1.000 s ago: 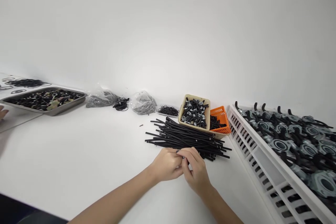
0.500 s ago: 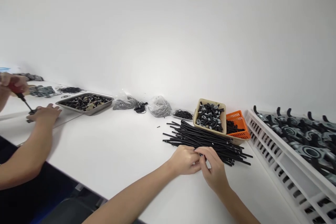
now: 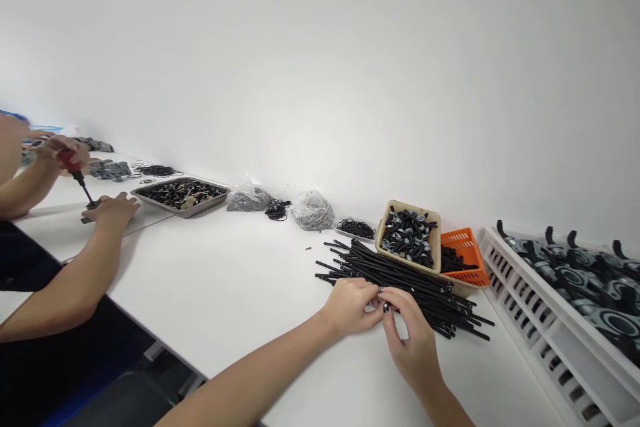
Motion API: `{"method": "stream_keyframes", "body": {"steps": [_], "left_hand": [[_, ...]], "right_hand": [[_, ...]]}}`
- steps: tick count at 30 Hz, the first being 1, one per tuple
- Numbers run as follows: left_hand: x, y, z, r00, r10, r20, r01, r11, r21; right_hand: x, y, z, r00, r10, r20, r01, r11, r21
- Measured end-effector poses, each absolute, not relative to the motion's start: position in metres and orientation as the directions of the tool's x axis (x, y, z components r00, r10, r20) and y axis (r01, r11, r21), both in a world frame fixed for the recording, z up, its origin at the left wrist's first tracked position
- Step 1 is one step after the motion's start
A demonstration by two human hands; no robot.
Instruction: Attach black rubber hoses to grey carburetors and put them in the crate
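Over the front of the table, my left hand (image 3: 351, 308) has its fingers curled and pinched, meeting the fingertips of my right hand (image 3: 409, 328). Something tiny and dark, partly metallic-looking, shows where the fingertips come together; its kind is too small and covered to make out. My right thumb and fingers are bent in a pinch at the same spot. Right behind both hands lies a loose pile of thin black rods (image 3: 400, 273), looking like rubber tubes. A cream bin (image 3: 438, 240) of black and silver fittings stands just beyond them.
An orange basket (image 3: 481, 273) with black parts adjoins the bin. At right is a white crate (image 3: 540, 310) of metal castings. Along the wall are a plate of black rings (image 3: 356, 228), plastic bags (image 3: 313, 209) and a metal tray (image 3: 185, 212). At left, a co-worker's hands use a red-handled screwdriver (image 3: 70, 161).
The view has swung slightly left, so the table's contents sit further right. My hands stay together, with the right fingertips shifted a little. The co-worker's arms and screwdriver show more fully.
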State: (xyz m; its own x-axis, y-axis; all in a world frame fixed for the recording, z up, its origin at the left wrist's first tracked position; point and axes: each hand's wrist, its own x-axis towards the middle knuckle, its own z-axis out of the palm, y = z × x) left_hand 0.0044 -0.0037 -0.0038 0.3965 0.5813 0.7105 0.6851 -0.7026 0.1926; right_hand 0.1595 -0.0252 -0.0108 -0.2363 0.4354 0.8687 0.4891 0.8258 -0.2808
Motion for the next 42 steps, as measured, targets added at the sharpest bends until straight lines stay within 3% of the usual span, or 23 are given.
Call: {"method": "stream_keyframes", "body": {"steps": [11, 20, 30, 42], "left_hand": [[0.003, -0.004, -0.001, 0.319, 0.661, 0.679, 0.671, -0.664, 0.331], [0.003, -0.006, 0.0, 0.311, 0.657, 0.687, 0.668, -0.665, 0.334], [0.002, -0.007, 0.002, 0.277, 0.692, 0.667, 0.618, -0.66, 0.428], [0.002, -0.009, 0.005, 0.254, 0.699, 0.668, 0.599, -0.656, 0.459]], "right_hand": [[0.155, -0.033, -0.007, -0.249, 0.457, 0.854, 0.468, 0.829, -0.307], [0.153, -0.035, -0.008, -0.222, 0.502, 0.836, 0.457, 0.811, -0.365], [0.152, -0.036, -0.009, -0.245, 0.531, 0.811, 0.439, 0.807, -0.395], [0.153, -0.037, -0.005, -0.286, 0.513, 0.809, 0.439, 0.821, -0.365]]}}
